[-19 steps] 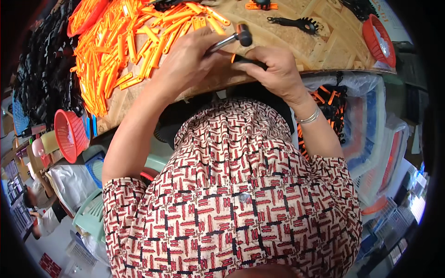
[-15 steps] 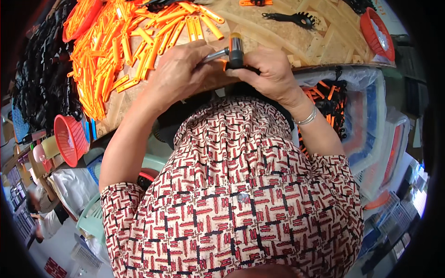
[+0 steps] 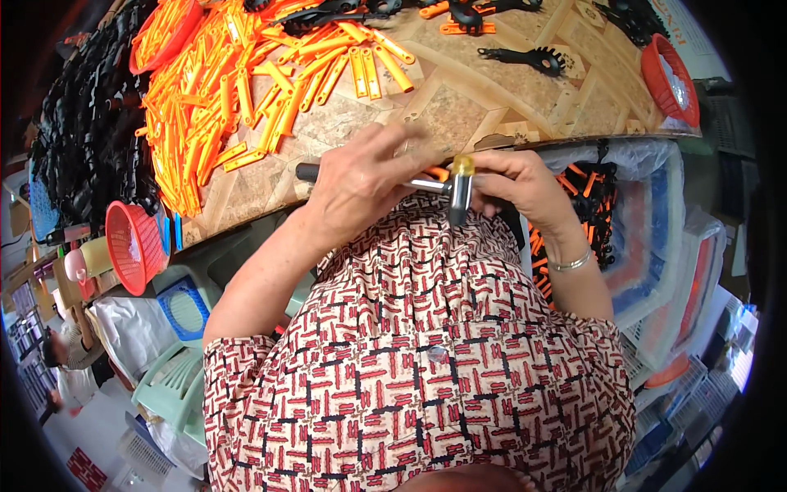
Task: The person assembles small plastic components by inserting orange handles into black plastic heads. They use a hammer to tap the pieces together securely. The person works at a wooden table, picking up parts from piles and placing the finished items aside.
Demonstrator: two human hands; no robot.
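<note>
My left hand (image 3: 365, 182) is closed round the handle of a small mallet (image 3: 461, 199). The mallet has a dark grip end, a metal shaft and a head with one yellow and one black face. Its head hangs in front of my lap, close to my right hand (image 3: 525, 187). My right hand's fingers are bent and drawn together behind the mallet head; what they hold is hidden. A bit of an orange piece (image 3: 438, 174) shows between the hands. Some of the left fingers are blurred.
On the patterned table (image 3: 459, 90) lie a heap of orange handles (image 3: 201, 107), black utensil parts (image 3: 82, 139) and a black spaghetti server (image 3: 529, 59). Red baskets (image 3: 135, 246) stand around. A bin of black-and-orange utensils (image 3: 586, 205) sits at the right, below the table edge.
Both hands have come down off the table edge toward my lap. The mallet has moved down and right with them. The black piece seen in my right hand before is out of sight.
</note>
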